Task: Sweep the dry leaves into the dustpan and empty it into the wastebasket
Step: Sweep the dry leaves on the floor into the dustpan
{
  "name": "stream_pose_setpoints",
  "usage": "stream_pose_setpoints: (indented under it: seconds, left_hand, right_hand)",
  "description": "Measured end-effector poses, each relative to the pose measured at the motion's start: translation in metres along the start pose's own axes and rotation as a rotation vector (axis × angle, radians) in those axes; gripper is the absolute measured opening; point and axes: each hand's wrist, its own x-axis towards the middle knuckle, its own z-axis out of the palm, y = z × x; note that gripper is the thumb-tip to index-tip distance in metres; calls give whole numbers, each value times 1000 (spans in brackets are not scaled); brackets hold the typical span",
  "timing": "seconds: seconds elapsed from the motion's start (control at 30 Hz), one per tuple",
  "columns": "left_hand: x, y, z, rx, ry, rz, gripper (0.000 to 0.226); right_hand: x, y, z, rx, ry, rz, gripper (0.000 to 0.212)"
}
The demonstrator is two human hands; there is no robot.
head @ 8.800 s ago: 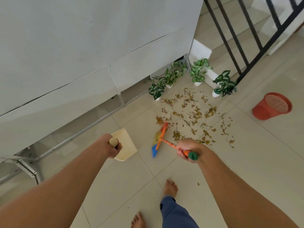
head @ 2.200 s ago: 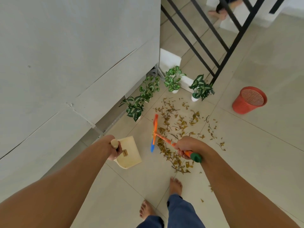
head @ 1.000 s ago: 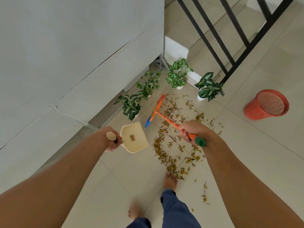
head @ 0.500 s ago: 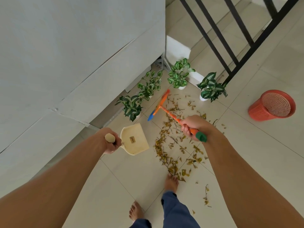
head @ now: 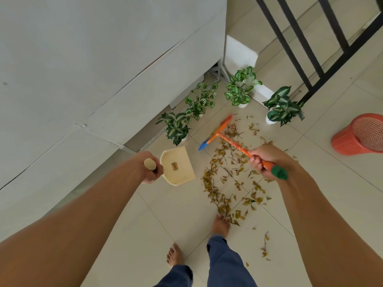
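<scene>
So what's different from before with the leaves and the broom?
The dry leaves got dragged from beside the potted plants toward the feet. The broom head reached back out toward the plants. Same as before: left hand grips the empty dustpan, right hand grips the broom, wastebasket unmoved.

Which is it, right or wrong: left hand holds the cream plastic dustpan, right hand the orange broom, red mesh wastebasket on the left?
Wrong: the head view shows the red mesh wastebasket on the right. Left hand on cream plastic dustpan, right hand on orange broom: correct.

Both arms reach forward and down, left hand and right hand each curled in a grip.
</scene>
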Motion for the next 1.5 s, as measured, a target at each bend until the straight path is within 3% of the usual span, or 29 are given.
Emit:
stream_pose_setpoints:
  seconds: [0.17,0.5,0.73,0.9,1.07,1.37,1.5]
  left_hand:
    - [-3,-4,8,40,-9,4,22]
    - [-6,-12,10,9,-51,-26,17]
    - [1,-12,9,35,-67,-42,17]
    - [-6,-15,15,32,-66,-37,13]
    - [-9,-13,15,53,-52,-22,13]
    - [-7,-12,6,71,-96,-18,13]
    - [-9,-13,5,52,-101,-29,12]
  right_hand:
    - [15,-6,8,57,18,-129,12]
    - [7,6,-8,154,14,-39,21]
    - [2,7,-3,299,22,-142,18]
    - [9,10,-7,293,37,-73,26]
    - [-23,38,-6,352,69,-126,19]
    - [17,-12,-21,363,71,-122,28]
    - [17,6,-26,380,72,-99,20]
